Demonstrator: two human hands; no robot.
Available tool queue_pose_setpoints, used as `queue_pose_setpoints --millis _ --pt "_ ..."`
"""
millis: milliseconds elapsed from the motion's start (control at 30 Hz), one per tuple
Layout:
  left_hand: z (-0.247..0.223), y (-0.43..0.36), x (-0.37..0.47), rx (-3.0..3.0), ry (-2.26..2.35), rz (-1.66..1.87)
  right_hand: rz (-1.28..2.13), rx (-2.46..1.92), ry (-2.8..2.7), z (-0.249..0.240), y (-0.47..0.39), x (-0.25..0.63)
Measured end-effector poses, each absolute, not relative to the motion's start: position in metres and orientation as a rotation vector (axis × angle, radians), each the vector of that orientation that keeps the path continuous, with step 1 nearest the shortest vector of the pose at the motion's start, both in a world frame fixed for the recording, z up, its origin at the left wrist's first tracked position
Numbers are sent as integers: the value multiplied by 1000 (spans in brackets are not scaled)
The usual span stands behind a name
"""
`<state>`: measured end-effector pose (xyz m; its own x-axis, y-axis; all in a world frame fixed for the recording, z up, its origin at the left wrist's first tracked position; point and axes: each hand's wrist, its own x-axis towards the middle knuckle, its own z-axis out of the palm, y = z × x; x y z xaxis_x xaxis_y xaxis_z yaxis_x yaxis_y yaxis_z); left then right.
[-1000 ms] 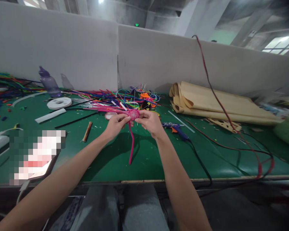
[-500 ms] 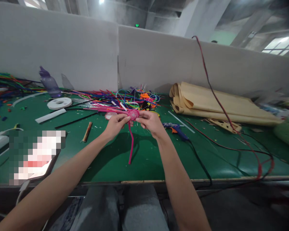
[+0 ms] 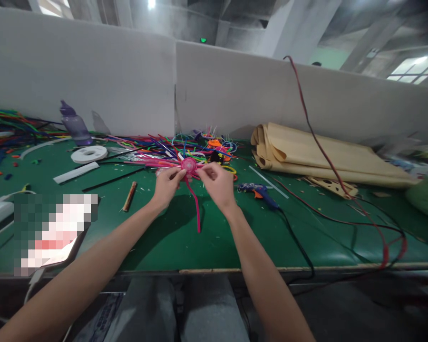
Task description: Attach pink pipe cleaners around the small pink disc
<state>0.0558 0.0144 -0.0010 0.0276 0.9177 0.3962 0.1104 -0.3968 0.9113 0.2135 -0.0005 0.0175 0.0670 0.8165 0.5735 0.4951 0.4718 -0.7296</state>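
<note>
My left hand point(image 3: 169, 184) pinches the lower left edge of a round, coiled pink pipe-cleaner disc point(image 3: 189, 165), holding it above the table. From beneath the disc a loose pink tail point(image 3: 197, 209) hangs down toward me, bending slightly. My right hand point(image 3: 216, 183) is closed just right of the disc, thumb and forefinger together. A bit of pink shows between the disc and those fingertips, seemingly a pipe-cleaner strand in their pinch. Behind both hands lies a pile of coloured pipe cleaners point(image 3: 146, 154).
A blue glue gun point(image 3: 260, 194) lies right of my right hand, its cord trailing over the table edge. Left are a stick point(image 3: 129, 196), a white tape roll point(image 3: 89, 154), a purple bottle point(image 3: 75, 124) and a phone point(image 3: 57, 237). Folded brown paper point(image 3: 324, 154) sits back right.
The disc and my left hand have shifted slightly left. My right fingers have come off the disc's edge to its right. The hanging tail now swings further right.
</note>
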Motion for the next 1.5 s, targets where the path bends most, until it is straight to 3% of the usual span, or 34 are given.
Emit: queue_pose_setpoints --millis 200,633,1500 --pt "-2 16 56 1505 1049 1492 347 -1352 -1976 6 -4 199" --pt "-4 19 54 1429 1128 1479 481 -1295 -1967 15 -4 205" --pt "6 12 56 1585 1059 1378 193 -1452 -1757 17 -3 215"
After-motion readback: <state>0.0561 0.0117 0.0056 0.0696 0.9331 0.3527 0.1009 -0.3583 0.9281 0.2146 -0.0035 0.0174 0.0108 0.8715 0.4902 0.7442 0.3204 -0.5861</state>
